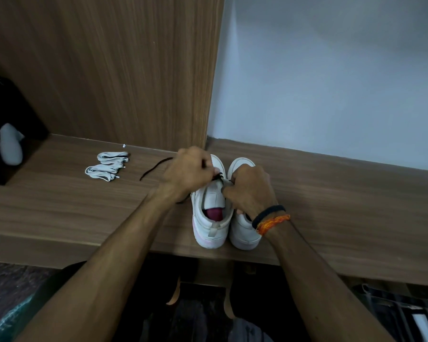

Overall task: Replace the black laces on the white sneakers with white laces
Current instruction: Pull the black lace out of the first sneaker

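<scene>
both forearms reach in from the bottom edge twd the sneakers, bare, w/ a black band (268,213) and an orange thread band (273,223) on the right wrist. left hand (187,172) sits over the front half of the left sneaker (209,219), fingers curled, pinching the black lace (155,169) right at the eyelets. right hand (250,190) is curled too, gripping the tongue/upper edge of that same sneaker from its right side, and it also covers the mid part of the right sneaker (245,229). can't tell which eyelet the lace is in, fingers hide it.

landmark = the left sneaker. it stands on the wooden table (344,198), heel twd the camera, toe twd the back panel, dark red insole showing in the opening, pinkish tint on the heel sole. right sneaker is touching it on its right, same way round, white toe cap poking out beyond the right hand. a loose end of the black lace runs out to the left of the left sneaker, lying curved on the table; another bit shows under the left wrist.

well left of the left sneaker, and a bit further back, lie two bundles of white laces (108,166), folded flat, one just behind the other, touching or nearly. a small white bit (124,145) lies just behind them. far left of the sneaker, at the table's end, a black object (8,107) w/ a pale grey rounded thing (10,144) against it. behind the sneaker, wood panel (104,65) meets a pale wall (331,77).
</scene>
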